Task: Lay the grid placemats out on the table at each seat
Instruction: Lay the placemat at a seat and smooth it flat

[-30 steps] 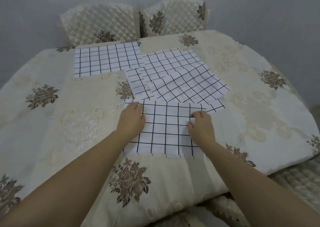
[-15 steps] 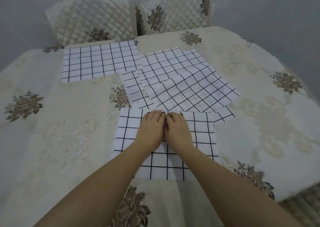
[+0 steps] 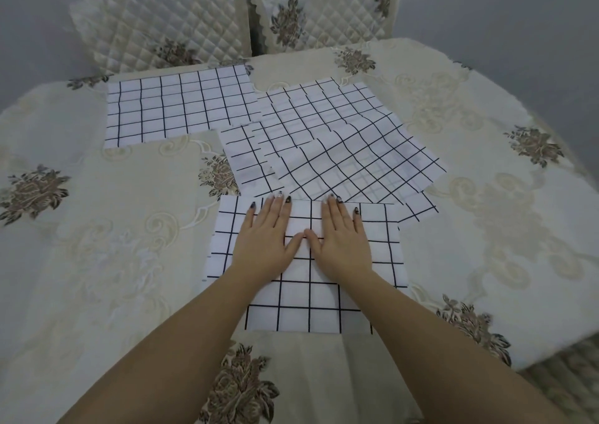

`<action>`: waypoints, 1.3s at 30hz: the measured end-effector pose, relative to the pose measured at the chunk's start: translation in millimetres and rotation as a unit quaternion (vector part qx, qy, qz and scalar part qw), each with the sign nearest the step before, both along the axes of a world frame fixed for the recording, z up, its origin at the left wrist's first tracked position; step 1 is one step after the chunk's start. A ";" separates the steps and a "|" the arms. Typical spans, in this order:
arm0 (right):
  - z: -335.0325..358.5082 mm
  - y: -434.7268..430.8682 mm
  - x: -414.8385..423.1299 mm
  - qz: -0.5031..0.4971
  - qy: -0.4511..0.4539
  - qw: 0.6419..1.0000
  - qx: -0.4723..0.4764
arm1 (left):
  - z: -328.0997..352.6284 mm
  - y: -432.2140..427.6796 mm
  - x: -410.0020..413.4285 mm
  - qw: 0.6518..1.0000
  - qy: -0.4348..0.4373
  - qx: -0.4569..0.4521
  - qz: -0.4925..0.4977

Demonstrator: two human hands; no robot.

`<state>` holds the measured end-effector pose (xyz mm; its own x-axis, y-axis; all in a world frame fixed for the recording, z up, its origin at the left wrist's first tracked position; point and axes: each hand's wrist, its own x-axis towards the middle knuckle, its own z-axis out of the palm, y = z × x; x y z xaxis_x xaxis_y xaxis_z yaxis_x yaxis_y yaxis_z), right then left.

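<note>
No readable text, label, brand, number or sign shows on anything in view.

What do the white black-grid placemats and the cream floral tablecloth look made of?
White black-grid placemats: probably thin matte cloth; loose ones ripple, edges look ragged. Cream floral tablecloth: likely heavier fabric, faint sheen; raised scrollwork, drapes over the edge.

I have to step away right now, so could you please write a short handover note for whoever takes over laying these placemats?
Hands: left hand and right hand are both open, flat on the near placemat, thumbs nearly touching.
Done: near placemat lies at the near edge; far placemat lies before the left chair.
To do: the overlapping pile in the middle of the table, to be laid at the remaining seats.
</note>
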<state>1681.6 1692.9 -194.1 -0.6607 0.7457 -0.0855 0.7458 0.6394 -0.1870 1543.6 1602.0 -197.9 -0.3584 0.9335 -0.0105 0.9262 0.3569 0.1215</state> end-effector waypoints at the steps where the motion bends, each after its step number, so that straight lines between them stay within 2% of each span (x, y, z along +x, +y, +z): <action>1: 0.4 3.2 5.9 -0.005 -0.007 1.000 0.000 | -0.6 -3.1 -2.8 1.000 0.001 -0.004 0.012; 8: 4.5 23.3 63.3 -0.060 -0.059 0.996 -0.005 | 0.8 -38.9 -26.4 0.997 0.002 -0.017 0.075; 13: 18.5 14.8 66.0 -0.082 -0.071 0.994 -0.001 | 7.4 -49.0 -25.4 0.993 0.000 -0.019 0.114; 16: 28.5 -15.5 43.5 -0.016 -0.027 0.999 0.012 | 18.9 -44.0 6.2 0.997 0.000 0.020 0.071; 19: 26.9 -49.9 20.1 0.052 -0.004 0.999 -0.006 | 20.9 -40.7 45.8 0.999 -0.026 -0.004 0.018; 23: 13.8 -62.2 25.7 0.034 -0.022 0.998 -0.040 | 9.5 -53.5 53.2 0.998 -0.035 -0.034 0.033; 29: 7.7 -53.2 53.0 0.018 -0.037 0.999 -0.013 | 4.2 -79.3 31.9 0.998 -0.014 -0.011 0.054; 34: 9.0 -45.8 78.9 -0.014 -0.051 0.998 -0.027 | 3.7 -101.7 14.5 0.995 -0.016 -0.052 0.086; 37: 14.1 -44.3 75.2 -0.016 -0.056 0.997 -0.055 | 10.2 -98.5 13.5 0.993 -0.059 -0.053 0.085; 39: 25.9 -42.4 74.5 -0.028 0.012 0.994 -0.109 | 22.8 -97.4 12.0 0.983 -0.131 0.015 0.128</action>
<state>1756.1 1650.5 -168.2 -0.6220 0.7475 -0.2331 0.7730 0.5388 -0.3349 1555.6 1504.6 -175.2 -0.5695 0.8148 -0.1085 0.7421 0.5664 0.3584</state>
